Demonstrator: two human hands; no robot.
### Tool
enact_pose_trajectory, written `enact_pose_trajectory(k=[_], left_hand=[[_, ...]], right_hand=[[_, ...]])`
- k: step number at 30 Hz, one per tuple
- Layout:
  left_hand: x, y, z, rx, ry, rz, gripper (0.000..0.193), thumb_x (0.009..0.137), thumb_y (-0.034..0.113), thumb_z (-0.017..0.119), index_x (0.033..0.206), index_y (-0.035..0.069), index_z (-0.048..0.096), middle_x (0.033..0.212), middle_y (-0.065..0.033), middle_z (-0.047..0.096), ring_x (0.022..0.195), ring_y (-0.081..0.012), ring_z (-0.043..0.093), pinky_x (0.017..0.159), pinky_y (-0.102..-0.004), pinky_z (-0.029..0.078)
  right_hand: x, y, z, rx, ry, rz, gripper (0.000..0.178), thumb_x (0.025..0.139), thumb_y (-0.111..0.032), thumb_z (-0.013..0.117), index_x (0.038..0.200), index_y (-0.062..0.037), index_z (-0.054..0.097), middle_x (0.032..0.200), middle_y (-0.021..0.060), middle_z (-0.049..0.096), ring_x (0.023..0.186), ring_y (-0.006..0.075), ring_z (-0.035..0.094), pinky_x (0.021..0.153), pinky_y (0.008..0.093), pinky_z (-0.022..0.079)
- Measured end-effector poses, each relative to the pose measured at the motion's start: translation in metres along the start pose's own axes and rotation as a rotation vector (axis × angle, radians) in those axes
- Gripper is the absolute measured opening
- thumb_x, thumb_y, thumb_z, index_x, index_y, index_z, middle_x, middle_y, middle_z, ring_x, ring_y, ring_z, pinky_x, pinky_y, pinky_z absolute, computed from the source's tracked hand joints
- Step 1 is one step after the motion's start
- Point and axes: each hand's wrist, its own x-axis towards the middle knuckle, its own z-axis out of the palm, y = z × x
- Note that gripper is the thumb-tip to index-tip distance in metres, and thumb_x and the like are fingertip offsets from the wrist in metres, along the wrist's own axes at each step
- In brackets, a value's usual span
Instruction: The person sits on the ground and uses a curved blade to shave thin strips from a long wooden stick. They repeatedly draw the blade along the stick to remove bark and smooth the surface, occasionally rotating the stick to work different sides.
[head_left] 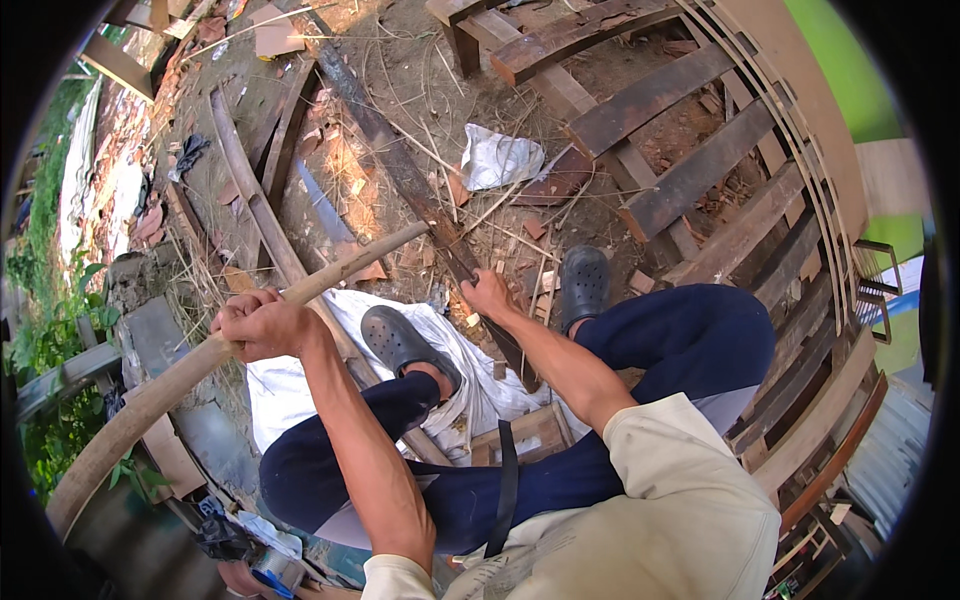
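My left hand (262, 325) is closed around a long, pale wooden pole (140, 405). The pole is thicker at the lower left and narrows to a blunt tip at the upper right, which lies across a dark wooden plank (395, 165) in this view. My right hand (490, 293) has its fingers curled at the edge of that plank, below the pole's tip; the fingertips are partly hidden. The plank slants from the far ground down between my feet. Under my left foot, in a grey clog (405, 340), a white sheet (275, 400) is spread.
At the right stands a slatted wooden frame (690, 185) with long thin strips (825, 215) along it. Loose boards (250, 185), a crumpled white bag (500, 157) and wood scraps litter the dirt. A small wooden frame (530, 432) lies between my legs. Green plants (60, 340) grow at the left.
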Motion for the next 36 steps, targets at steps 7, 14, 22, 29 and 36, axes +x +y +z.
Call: enact_pose_trajectory(k=[7,14,22,29,36], left_hand=[[0.004,0.0,-0.005,-0.006,-0.026,0.027,0.02,0.085,0.015,0.04,0.071,0.013,0.027,0.053,0.0006,0.03,0.039,-0.0094,0.03,0.035,-0.0246,0.026],[0.005,-0.001,-0.007,-0.015,-0.027,0.012,0.02,0.088,0.015,0.039,0.071,0.013,0.028,0.053,0.0008,0.03,0.038,-0.009,0.029,0.036,-0.0249,0.027],[0.006,-0.005,-0.005,0.01,-0.051,-0.005,0.026,0.09,0.019,0.039,0.067,0.014,0.028,0.052,0.0004,0.031,0.04,-0.0096,0.031,0.038,-0.0258,0.029],[-0.002,0.002,-0.004,-0.009,-0.048,0.015,0.025,0.089,0.012,0.038,0.067,0.013,0.027,0.053,0.002,0.028,0.041,-0.0084,0.03,0.038,-0.0233,0.028],[-0.005,0.006,0.001,-0.022,-0.064,0.001,0.03,0.089,0.012,0.038,0.063,0.013,0.024,0.053,0.0011,0.027,0.041,-0.0098,0.029,0.039,-0.0241,0.029]], right_hand=[[-0.004,-0.038,-0.007,0.116,0.049,-0.113,0.036,0.078,-0.026,0.059,0.088,0.0074,0.067,0.073,0.0246,0.066,0.074,0.0408,0.067,0.075,0.0472,0.053],[0.004,-0.029,-0.018,0.138,0.171,-0.176,0.042,0.078,-0.03,0.062,0.09,0.0099,0.067,0.071,0.0286,0.064,0.074,0.0429,0.067,0.073,0.0463,0.053],[0.001,-0.014,-0.009,0.071,0.084,-0.075,0.043,0.076,-0.034,0.064,0.087,0.0084,0.068,0.076,0.0298,0.065,0.074,0.0409,0.068,0.072,0.0449,0.053],[-0.011,-0.025,-0.017,0.123,0.101,-0.051,0.043,0.079,-0.034,0.063,0.087,0.0082,0.068,0.077,0.0293,0.066,0.077,0.0409,0.068,0.074,0.0462,0.053],[-0.014,-0.033,-0.021,0.083,0.042,0.001,0.047,0.078,-0.034,0.064,0.09,0.0108,0.068,0.085,0.0317,0.066,0.084,0.0438,0.068,0.079,0.0457,0.053]])
